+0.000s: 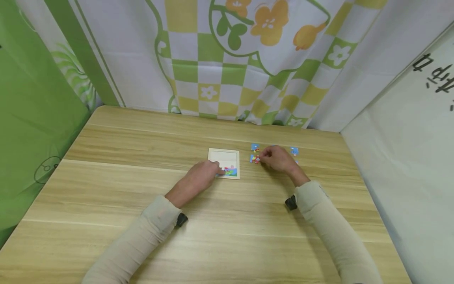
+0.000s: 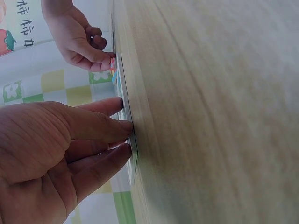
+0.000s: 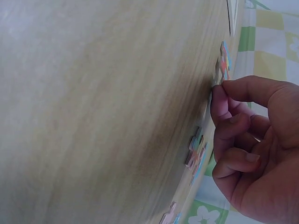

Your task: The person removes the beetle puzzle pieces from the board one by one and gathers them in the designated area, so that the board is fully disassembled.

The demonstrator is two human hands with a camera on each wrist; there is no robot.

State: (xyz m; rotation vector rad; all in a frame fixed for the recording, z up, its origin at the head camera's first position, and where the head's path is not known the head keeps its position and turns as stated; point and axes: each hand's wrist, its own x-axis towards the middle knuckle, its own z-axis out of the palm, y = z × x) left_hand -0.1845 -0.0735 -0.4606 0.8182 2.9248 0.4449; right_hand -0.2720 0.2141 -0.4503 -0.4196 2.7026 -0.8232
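Note:
A square, pale wooden puzzle frame [image 1: 224,150] lies on the table with colourful joined pieces [image 1: 231,172] along its near side. At the frame's left part is my left hand [image 1: 198,176]; its thumb and fingertips rest on the frame and its pieces. In the left wrist view those fingers [image 2: 100,126] reach down to the frame's edge [image 2: 134,161], spread and fairly straight. To the right, my right hand [image 1: 280,159] pinches a small jigsaw piece [image 3: 224,60] between thumb and index finger, its other fingers curled. In the head view this piece [image 1: 254,159] shows blue, red and yellow.
Another jigsaw piece [image 1: 255,147] lies just beyond the pinched one. Right of my right hand are further pieces [image 1: 294,150], partly hidden by it; several loose pieces [image 3: 196,151] show in the right wrist view. A checkered curtain [image 1: 232,75] hangs behind the wooden table [image 1: 227,225].

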